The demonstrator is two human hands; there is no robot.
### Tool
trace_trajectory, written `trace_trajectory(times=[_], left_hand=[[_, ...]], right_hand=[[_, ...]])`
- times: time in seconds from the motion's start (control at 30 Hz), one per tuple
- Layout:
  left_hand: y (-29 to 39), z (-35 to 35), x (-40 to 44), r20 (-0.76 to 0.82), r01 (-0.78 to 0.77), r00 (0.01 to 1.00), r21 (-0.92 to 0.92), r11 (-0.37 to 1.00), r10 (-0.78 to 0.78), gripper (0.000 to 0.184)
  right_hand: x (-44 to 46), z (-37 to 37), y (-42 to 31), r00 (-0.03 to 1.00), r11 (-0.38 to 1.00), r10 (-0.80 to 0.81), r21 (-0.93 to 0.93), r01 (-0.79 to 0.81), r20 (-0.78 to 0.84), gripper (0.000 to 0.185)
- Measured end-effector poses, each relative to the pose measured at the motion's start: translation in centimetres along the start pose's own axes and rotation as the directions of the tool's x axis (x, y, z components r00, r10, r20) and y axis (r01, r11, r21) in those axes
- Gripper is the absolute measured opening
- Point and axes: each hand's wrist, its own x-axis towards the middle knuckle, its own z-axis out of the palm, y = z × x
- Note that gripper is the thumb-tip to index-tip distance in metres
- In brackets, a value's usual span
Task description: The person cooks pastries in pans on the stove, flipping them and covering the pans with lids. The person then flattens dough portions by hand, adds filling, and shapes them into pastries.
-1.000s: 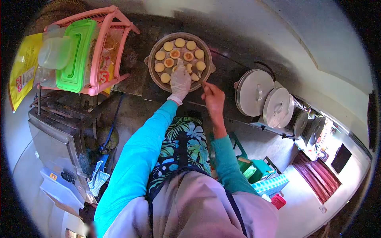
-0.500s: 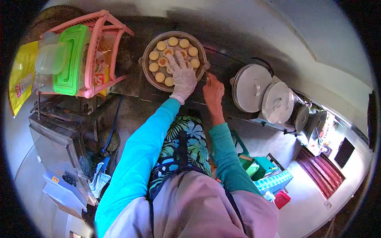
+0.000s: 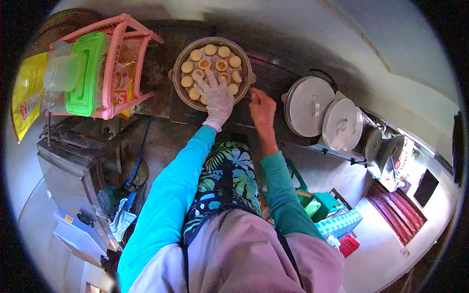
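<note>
A round pan (image 3: pixel 179 91) holds several small round cakes, most of them pale, with browned tops on some near the middle, such as this browned cake (image 3: pixel 204 64). Over the pan's lower part is my left hand (image 3: pixel 218 101) in a clear glove, fingers spread among the cakes and covering some of them. My bare right hand (image 3: pixel 262 108) is closed beside the pan's lower right edge. In the earlier frames it grips a thin tool reaching the pan; the tool is hard to make out now.
On the left a pink rack (image 3: pixel 113 68) carries a green-lidded container (image 3: pixel 87 73) and a yellow bag (image 3: pixel 30 93). Large metal lids (image 3: pixel 309 107) lean in a row at the right. Lower right, a green bin (image 3: pixel 328 206) stands by a checkered box (image 3: pixel 339 224).
My left hand's fingers have spread and moved from the pan's middle toward its lower part. The tool in my right hand has drawn back from the cakes. The view has shifted slightly.
</note>
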Motion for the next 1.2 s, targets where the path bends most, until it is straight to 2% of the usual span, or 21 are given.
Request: trace_trajectory(times=[0.07, 0.17, 0.23, 0.27, 0.33, 0.57, 0.67, 0.73, 0.77, 0.83, 0.87, 0.93, 0.97, 1.03, 1.17, 1.2], left_hand=[[-0.3, -0.1, 0.0, -0.002, 0.019, 1.000, -0.004, 1.000, -0.019, 0.046], [-0.8, 0.3, -0.2, -0.044, 0.066, 0.997, 0.005, 0.998, -0.066, 0.049], [-0.6, 0.2, -0.2, 0.018, 0.061, 0.998, 0.053, 0.997, -0.062, 0.058], [-0.5, 0.3, -0.1, 0.016, 0.062, 0.998, 0.052, 0.997, -0.063, 0.058], [-0.2, 0.4, 0.1, -0.001, 0.050, 0.999, 0.030, 0.998, -0.050, 0.061], [0.6, -0.4, 1.7, -0.038, 0.030, 0.999, 0.044, 0.999, -0.028, 0.055], [1.1, -0.2, 3.9, 0.011, 0.075, 0.997, 0.069, 0.995, -0.076, 0.052], [1.0, 0.2, 5.0, -0.049, -0.032, 0.998, 0.107, 0.994, 0.038, 0.050], [1.1, 0.5, 5.4, -0.049, -0.033, 0.998, 0.105, 0.994, 0.038, 0.050], [1.2, 1.1, 6.0, 0.072, -0.077, 0.995, 0.195, 0.978, 0.064, 0.049], [1.3, 1.5, 6.1, 0.072, -0.077, 0.995, 0.194, 0.978, 0.064, 0.049], [1.2, 2.2, 6.2, 0.043, -0.087, 0.996, 0.227, 0.970, 0.080, 0.050], [1.1, 2.6, 6.3, 0.040, -0.087, 0.996, 0.227, 0.970, 0.080, 0.050], [1.2, 2.2, 6.1, 0.023, -0.068, 0.998, 0.184, 0.981, 0.065, 0.055], [0.5, 1.2, 5.4, 0.051, -0.045, 0.998, 0.161, 0.986, 0.037, 0.059], [0.0, 1.4, 5.3, -0.004, -0.004, 1.000, 0.135, 0.991, 0.005, 0.060]], right_hand=[[-0.3, 0.2, -0.1, 0.998, 0.999, -0.007, 0.046, 0.004, 0.060, 0.021], [-1.3, 0.0, -0.7, 0.999, 0.998, 0.002, 0.066, 0.000, -0.032, 0.022], [-1.6, 0.7, -0.2, 0.993, 0.994, -0.103, -0.035, 0.105, 0.060, 0.022], [-1.6, 0.9, 0.1, 0.993, 0.994, -0.105, -0.036, 0.108, 0.061, 0.022], [-1.6, 1.1, -0.1, 0.997, 0.985, -0.065, -0.157, 0.069, 0.028, 0.021], [-0.8, -0.3, -0.2, 0.998, 0.989, -0.068, -0.134, 0.069, 0.010, 0.022], [0.2, -0.8, -0.4, 0.996, 0.994, -0.084, -0.075, 0.082, -0.023, 0.023], [1.4, -0.9, -0.8, 0.987, 0.988, -0.143, -0.076, 0.137, -0.075, 0.024], [2.1, -0.5, -0.8, 0.987, 0.988, -0.143, -0.077, 0.137, -0.076, 0.024], [3.3, 0.5, -0.9, 0.996, 0.974, -0.090, -0.211, 0.083, -0.022, 0.024], [3.7, 0.8, -0.8, 0.996, 0.974, -0.089, -0.212, 0.083, -0.021, 0.024], [4.1, 1.4, -0.7, 0.999, 0.997, -0.047, -0.067, 0.046, -0.007, 0.023], [3.9, 1.2, -0.6, 0.999, 0.997, -0.049, -0.066, 0.048, -0.009, 0.023], [3.1, 0.3, -1.0, 0.999, 0.988, 0.017, 0.150, -0.022, 0.037, 0.021], [3.0, 0.5, 0.6, 0.999, 0.992, -0.038, 0.122, 0.037, 0.007, 0.025], [3.2, 0.6, 0.3, 0.998, 0.996, -0.047, 0.073, 0.044, 0.037, 0.024]])
